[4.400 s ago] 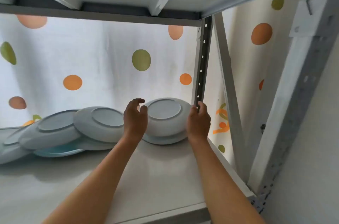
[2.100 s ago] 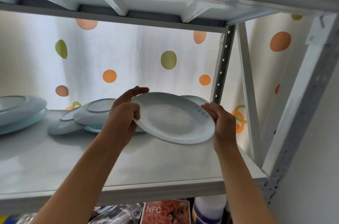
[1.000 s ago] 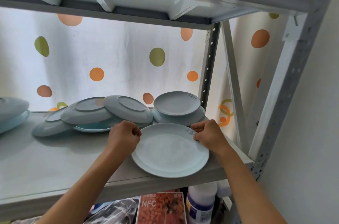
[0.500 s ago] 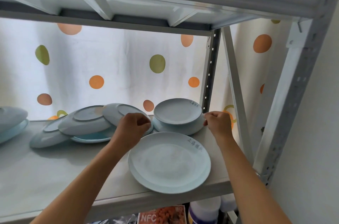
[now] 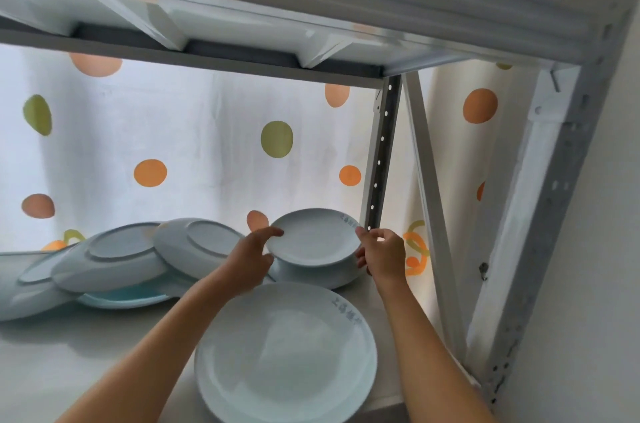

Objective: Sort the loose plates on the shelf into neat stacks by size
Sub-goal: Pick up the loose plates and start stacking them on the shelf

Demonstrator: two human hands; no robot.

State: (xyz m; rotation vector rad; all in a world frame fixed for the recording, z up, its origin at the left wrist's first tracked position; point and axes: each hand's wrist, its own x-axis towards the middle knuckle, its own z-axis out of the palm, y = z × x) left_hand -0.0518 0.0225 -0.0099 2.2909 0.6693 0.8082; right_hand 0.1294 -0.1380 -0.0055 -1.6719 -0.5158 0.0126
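Note:
A large pale-blue plate (image 5: pixel 284 353) lies face up at the front of the shelf (image 5: pixel 86 350). Behind it a small plate (image 5: pixel 313 237) rests upright on another plate (image 5: pixel 325 275) at the back right. My left hand (image 5: pixel 251 265) grips the small plate's left rim and my right hand (image 5: pixel 382 254) grips its right rim. To the left, several upside-down plates (image 5: pixel 194 249) lean on one another in a loose pile, with a turquoise plate (image 5: pixel 128 294) underneath.
A perforated metal upright (image 5: pixel 379 163) stands right behind my right hand, with a diagonal brace (image 5: pixel 429 201) beside it. The upper shelf (image 5: pixel 277 7) hangs low overhead. A dotted white curtain (image 5: pixel 194 145) closes off the back.
The large plate was let go at the shelf's front. Both hands moved back and closed on the rims of the small plate at the back right.

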